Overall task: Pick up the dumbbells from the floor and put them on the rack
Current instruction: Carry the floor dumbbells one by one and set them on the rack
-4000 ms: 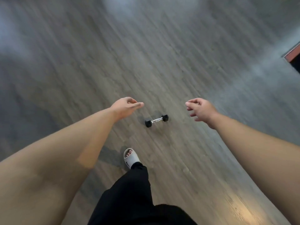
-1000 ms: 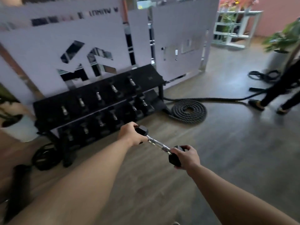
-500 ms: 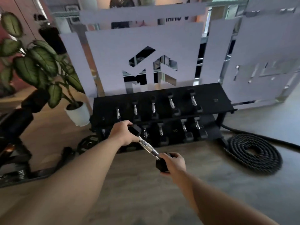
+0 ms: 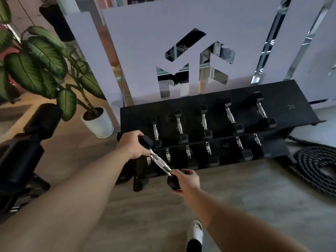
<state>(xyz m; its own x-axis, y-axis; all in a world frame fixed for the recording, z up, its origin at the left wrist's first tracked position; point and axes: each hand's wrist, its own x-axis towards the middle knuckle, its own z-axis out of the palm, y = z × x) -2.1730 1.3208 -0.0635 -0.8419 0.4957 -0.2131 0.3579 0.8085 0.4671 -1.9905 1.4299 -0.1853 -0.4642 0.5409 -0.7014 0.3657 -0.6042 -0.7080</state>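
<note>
I hold a small dumbbell (image 4: 160, 161) with black hex heads and a chrome handle, tilted, in the air before the rack's left end. My left hand (image 4: 131, 146) grips its far black head. My right hand (image 4: 185, 180) grips its near black head. The black two-shelf rack (image 4: 294, 108) stands ahead against a white panel, with several dumbbells lying on both shelves. The top shelf's right end, marked 20, is bare.
A potted plant in a white pot (image 4: 99, 121) stands left of the rack. A black padded bench (image 4: 27, 142) sits at the far left. A coiled black rope (image 4: 316, 164) lies on the floor at right. My foot in a white slide (image 4: 195, 233) shows below.
From empty hands above a dumbbell on the floor, I now hold it in both hands. Over the last second the rack has come closer and centred in view.
</note>
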